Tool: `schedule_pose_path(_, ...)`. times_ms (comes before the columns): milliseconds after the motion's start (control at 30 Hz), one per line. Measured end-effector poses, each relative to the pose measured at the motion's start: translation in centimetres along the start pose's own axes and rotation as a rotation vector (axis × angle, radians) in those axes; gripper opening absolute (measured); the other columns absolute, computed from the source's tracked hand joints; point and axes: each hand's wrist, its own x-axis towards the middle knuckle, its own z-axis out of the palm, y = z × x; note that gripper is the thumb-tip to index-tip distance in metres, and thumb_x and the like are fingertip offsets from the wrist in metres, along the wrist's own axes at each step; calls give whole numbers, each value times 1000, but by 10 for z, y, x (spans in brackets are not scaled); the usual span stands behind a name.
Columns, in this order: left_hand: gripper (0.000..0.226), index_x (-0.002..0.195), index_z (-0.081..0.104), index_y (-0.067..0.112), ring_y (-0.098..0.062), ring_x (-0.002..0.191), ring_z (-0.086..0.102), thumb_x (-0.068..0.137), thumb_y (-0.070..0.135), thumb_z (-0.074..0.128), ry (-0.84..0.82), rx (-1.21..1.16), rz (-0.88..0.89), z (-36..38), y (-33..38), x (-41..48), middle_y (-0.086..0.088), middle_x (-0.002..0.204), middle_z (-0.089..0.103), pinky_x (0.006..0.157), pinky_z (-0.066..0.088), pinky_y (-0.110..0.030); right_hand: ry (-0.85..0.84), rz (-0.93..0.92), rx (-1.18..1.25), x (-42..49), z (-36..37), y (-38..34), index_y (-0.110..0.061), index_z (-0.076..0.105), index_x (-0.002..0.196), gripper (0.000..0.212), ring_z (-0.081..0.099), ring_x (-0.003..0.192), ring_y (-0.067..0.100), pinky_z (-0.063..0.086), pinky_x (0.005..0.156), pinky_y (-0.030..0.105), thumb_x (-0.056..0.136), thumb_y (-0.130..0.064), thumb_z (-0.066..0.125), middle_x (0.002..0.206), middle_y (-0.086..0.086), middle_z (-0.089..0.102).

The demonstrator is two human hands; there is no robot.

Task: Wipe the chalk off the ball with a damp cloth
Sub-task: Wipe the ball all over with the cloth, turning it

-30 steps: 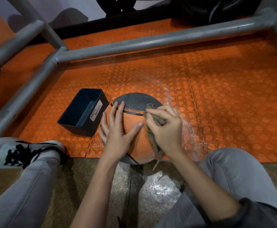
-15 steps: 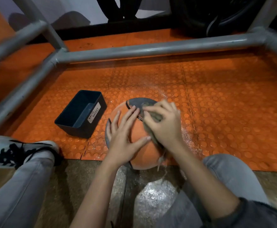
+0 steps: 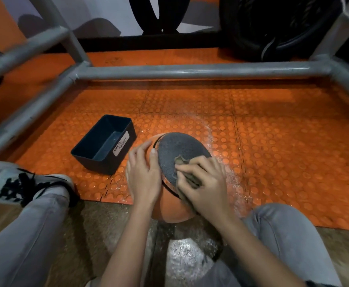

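Ball (image 3: 169, 211) has rolled; right hand (image 3: 205, 188) presses cloth (image 3: 181, 160) on it.

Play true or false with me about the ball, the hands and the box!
1. The right hand presses a cloth on the ball. True.
2. The left hand is inside the box. False: it rests on the ball.
3. The box stands on the orange mat, left of the ball. True.
4. The ball is all green. False: it is orange and grey.
5. The box's label reads "toys". False: it reads "waste basket".
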Motion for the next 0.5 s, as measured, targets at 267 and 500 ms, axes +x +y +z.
schedule_pose_path(267,47,123,58,26,-9,120,44,90,49,33,-72,96,328,8,5,-14,9,126,54,104,31,-33,-299,492,202,97,3,51,-25,70,83,9,62,87,13,51,88,42,81,-17,66,80,-14,61)
schedule_pose_path(500,49,124,59,26,-7,120,48,87,49,35,-157,37,360,13,9,-6,14,127,56,101,38,-33,-131,49,31,34,-20,11,-23,74,85,19,45,82,9,31,73,28,80,-31,57,80,-12,56)
